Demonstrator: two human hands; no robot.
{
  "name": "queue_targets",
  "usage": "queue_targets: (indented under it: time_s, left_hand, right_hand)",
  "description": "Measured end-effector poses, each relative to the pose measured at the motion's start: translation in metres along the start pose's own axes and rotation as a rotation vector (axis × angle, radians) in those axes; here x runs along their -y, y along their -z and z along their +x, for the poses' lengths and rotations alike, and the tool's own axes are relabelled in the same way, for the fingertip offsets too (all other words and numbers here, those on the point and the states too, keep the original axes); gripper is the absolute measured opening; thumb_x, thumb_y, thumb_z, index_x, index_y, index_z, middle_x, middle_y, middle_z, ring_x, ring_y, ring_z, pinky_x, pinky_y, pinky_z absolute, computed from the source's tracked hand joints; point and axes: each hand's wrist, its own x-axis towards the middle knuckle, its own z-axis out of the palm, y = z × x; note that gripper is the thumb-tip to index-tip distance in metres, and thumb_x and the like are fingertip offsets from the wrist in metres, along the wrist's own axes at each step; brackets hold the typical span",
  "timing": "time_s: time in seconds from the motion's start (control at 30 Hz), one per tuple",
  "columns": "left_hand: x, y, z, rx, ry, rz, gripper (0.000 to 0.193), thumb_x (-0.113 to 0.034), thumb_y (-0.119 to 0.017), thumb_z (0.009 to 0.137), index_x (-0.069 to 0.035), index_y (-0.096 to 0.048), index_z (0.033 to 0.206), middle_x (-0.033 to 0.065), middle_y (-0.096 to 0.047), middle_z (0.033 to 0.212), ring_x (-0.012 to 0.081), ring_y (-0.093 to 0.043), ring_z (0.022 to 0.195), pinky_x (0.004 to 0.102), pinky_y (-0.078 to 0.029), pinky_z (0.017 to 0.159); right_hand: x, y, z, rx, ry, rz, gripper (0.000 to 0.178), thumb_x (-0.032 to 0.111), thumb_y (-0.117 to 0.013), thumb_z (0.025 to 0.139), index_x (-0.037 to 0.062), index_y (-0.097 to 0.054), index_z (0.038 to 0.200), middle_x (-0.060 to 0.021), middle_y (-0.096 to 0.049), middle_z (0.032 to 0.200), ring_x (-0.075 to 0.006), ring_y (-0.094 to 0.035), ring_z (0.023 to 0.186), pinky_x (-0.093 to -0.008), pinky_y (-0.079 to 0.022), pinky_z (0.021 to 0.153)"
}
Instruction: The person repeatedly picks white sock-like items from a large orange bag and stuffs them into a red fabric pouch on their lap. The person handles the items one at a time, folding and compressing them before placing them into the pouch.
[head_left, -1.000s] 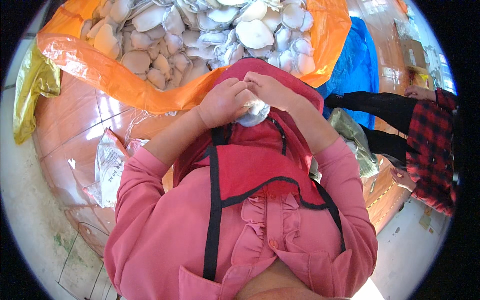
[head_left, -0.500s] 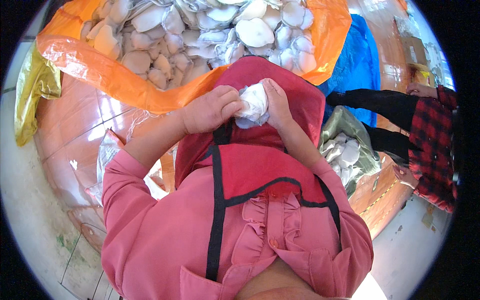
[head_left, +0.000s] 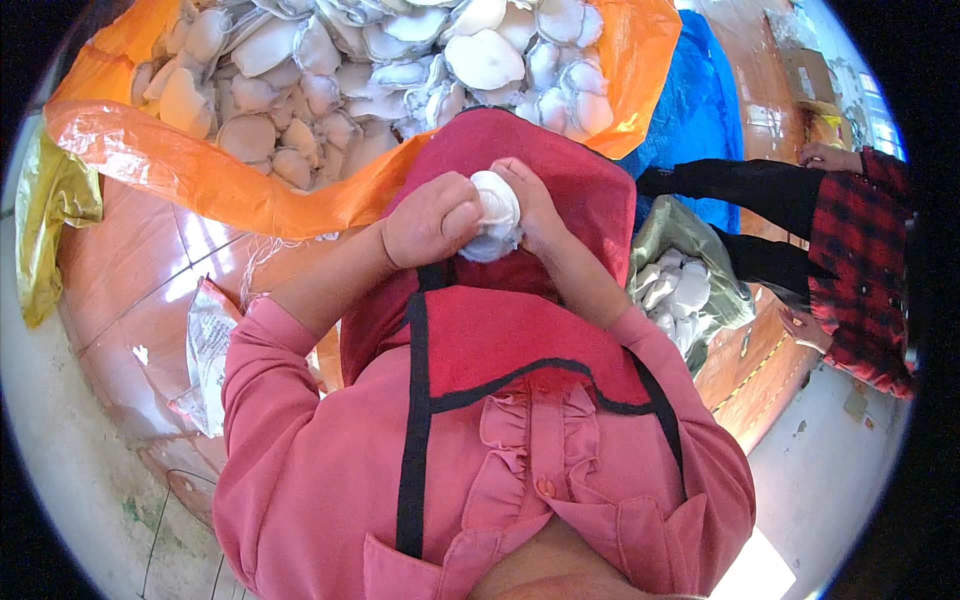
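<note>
Over my red apron (head_left: 600,215), both hands grip a small white padded cloth piece (head_left: 496,203) with a rounded, pale face and a thin greyish edge hanging below. My left hand (head_left: 432,221) has its fingers curled in at the piece's left side. Opposite it, my right hand (head_left: 534,206) closes on the right side, with the thumb and fingertips partly hidden. Beyond my lap lies a heap of similar white oval pads (head_left: 485,62) in a large orange plastic sack (head_left: 230,190) with its rim spread wide.
To my right stands an open greenish sack (head_left: 735,300) of white pieces, beside blue plastic sheeting (head_left: 700,100). A person in a checked shirt (head_left: 865,270) is close by. A yellow sack (head_left: 60,220) and a printed white bag (head_left: 208,350) are at left on the tiled floor.
The white piece has turned between my hands and now shows a smoother, rounder face. Both hands have shifted slightly, still holding it. The whole view has moved a little.
</note>
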Motion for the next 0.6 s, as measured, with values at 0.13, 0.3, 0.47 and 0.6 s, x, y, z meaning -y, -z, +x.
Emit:
queue_targets:
  time_s: [0.13,0.3,0.47,0.6]
  left_hand:
    - [0.017,-0.019,0.007,-0.261,0.225,0.168,0.024,-0.006,-0.068,0.067,-0.004,-0.051,0.084,0.0148,-0.051,0.082,0.0349,-0.054,0.075,0.0438,-0.045,0.064]
    - [0.007,-0.02,0.023,-0.22,0.547,0.147,0.023,-0.006,-0.068,0.067,-0.004,-0.05,0.081,0.0143,-0.052,0.08,0.0351,-0.055,0.075,0.0437,-0.046,0.066]
    - [0.01,-0.003,0.024,-0.215,0.878,0.055,0.022,-0.013,-0.071,0.071,-0.002,-0.055,0.081,0.0136,-0.058,0.079,0.0326,-0.059,0.074,0.0412,-0.048,0.067]
    - [0.009,0.002,0.025,-0.097,1.041,-0.06,0.022,-0.017,-0.073,0.074,-0.001,-0.062,0.085,0.0122,-0.064,0.08,0.0236,-0.063,0.075,0.0355,-0.05,0.067]
  right_hand:
    - [-0.009,0.009,0.017,-0.123,0.212,-0.319,0.017,0.02,-0.053,0.1,0.0044,-0.057,0.101,-0.002,-0.061,0.091,-0.0107,-0.058,0.084,-0.0266,-0.049,0.075]
    - [-0.004,0.015,0.006,-0.066,0.319,-0.662,0.021,0.017,-0.054,0.099,0.0015,-0.058,0.113,-0.0041,-0.062,0.095,-0.0128,-0.058,0.092,-0.0275,-0.047,0.082]
    - [0.04,0.009,-0.017,0.156,0.304,-0.588,0.032,0.014,-0.063,0.091,0.001,-0.056,0.12,-0.0113,-0.059,0.118,-0.0179,-0.056,0.112,-0.0315,-0.045,0.096]
    - [0.035,0.005,-0.018,0.11,0.422,-0.853,0.047,0.009,-0.073,0.081,0.0016,-0.053,0.123,-0.0121,-0.058,0.115,-0.0205,-0.059,0.11,-0.0331,-0.047,0.095]
